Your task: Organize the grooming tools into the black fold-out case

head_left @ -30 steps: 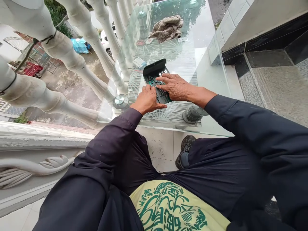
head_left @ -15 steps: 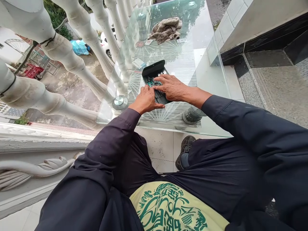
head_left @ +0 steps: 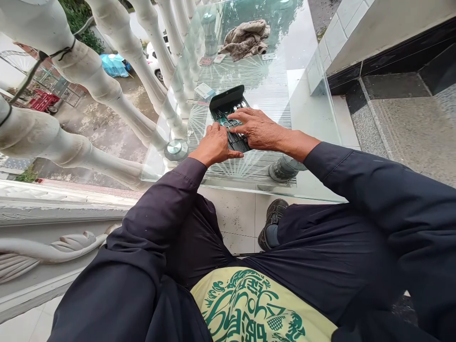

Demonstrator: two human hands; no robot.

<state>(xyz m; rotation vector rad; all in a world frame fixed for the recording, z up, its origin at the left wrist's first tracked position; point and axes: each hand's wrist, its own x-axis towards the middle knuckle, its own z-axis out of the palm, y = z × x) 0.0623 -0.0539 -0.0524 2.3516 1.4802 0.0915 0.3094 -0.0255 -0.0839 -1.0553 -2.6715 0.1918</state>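
Observation:
A black manicure case [head_left: 227,100] lies with its lid raised on the glass table. Metal grooming tools fill it, among them small scissors [head_left: 234,123] whose finger loops show. My left hand [head_left: 213,146] grips the near left side of the case, fingers bent over its edge and thumb stretched along the front. From the right, my right hand [head_left: 262,129] reaches over the tools, its fingertips closed about the scissors' loops. Part of the case's contents is hidden under this hand.
Beyond the case, a crumpled brown cloth [head_left: 246,40] lies on the glass table [head_left: 309,178]. A small white-and-blue packet [head_left: 205,91] is left of the case. White balusters [head_left: 107,85] line the left side; stone steps [head_left: 409,128] rise at right.
My right hand has shifted slightly at the scissors, and their loops show more clearly now. The left hand keeps its grip on the case. The view has moved a little.

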